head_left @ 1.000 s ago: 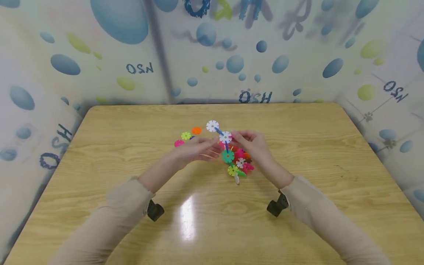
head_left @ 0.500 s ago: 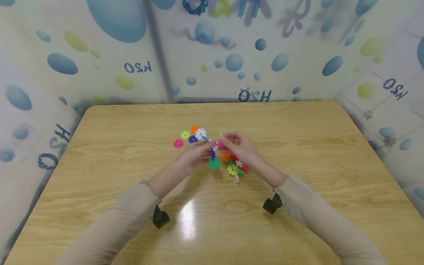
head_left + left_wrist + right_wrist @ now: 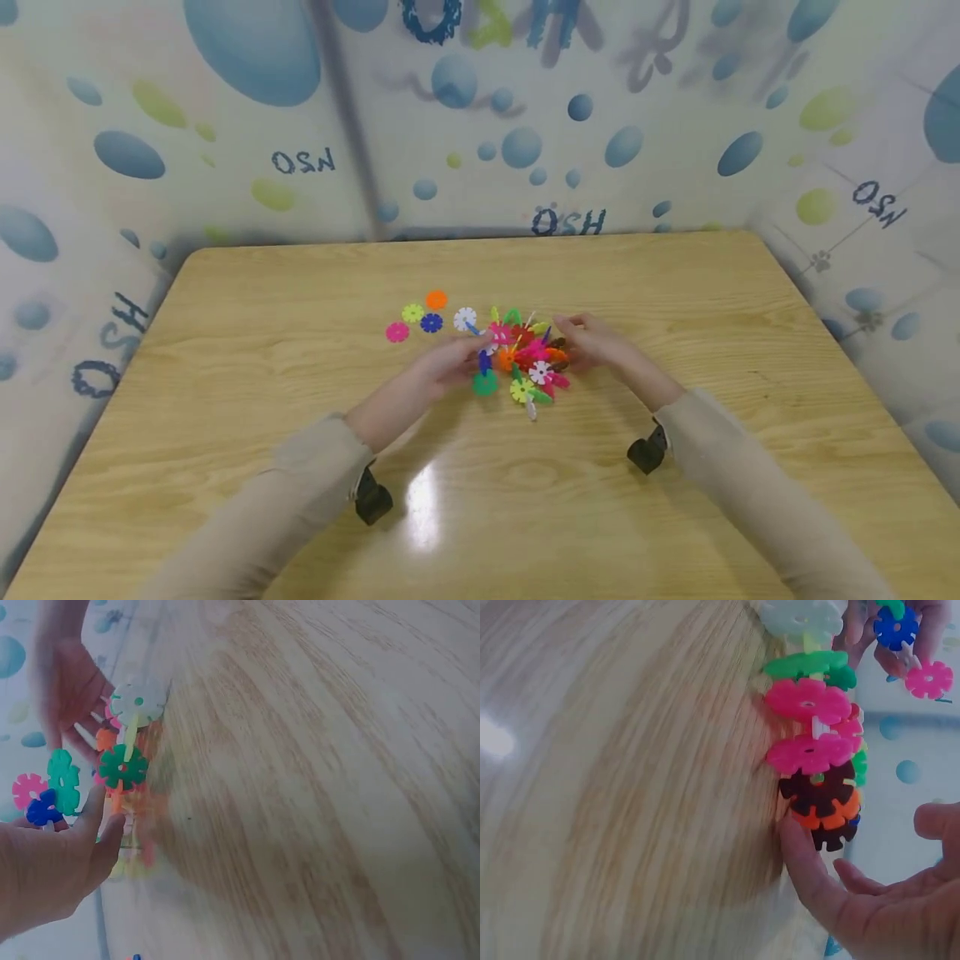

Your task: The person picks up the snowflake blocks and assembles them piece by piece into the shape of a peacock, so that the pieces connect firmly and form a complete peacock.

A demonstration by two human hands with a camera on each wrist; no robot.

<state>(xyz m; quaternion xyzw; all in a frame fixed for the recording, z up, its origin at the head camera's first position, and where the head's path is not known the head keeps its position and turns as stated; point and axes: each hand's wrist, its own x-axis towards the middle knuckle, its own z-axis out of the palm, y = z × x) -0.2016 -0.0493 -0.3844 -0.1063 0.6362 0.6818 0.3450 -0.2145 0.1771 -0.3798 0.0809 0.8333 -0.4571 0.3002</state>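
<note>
My left hand (image 3: 442, 367) pinches a short chain of slotted plastic snowflake discs (image 3: 485, 383), with white, blue, green and pink pieces. In the left wrist view its green disc (image 3: 64, 784) and blue disc (image 3: 43, 808) stick out past the fingers. Close beside it on the table sits a larger cluster of interlocked discs (image 3: 538, 352) in red, pink, orange, yellow, green, white and brown. At the cluster's right side is my right hand (image 3: 592, 340), fingers loosely spread. The right wrist view has a fingertip right at the brown disc (image 3: 817, 787) and the thumb apart.
Several loose discs lie left of the hands: an orange disc (image 3: 437, 299), a yellow disc (image 3: 412, 312), a blue disc (image 3: 431, 322) and a pink disc (image 3: 397, 332). The wooden table (image 3: 300, 292) backs onto a bubble-patterned wall (image 3: 495, 192).
The chain has moved left and down in the left hand. The right hand has let go of its pink part and moved right to the cluster's side.
</note>
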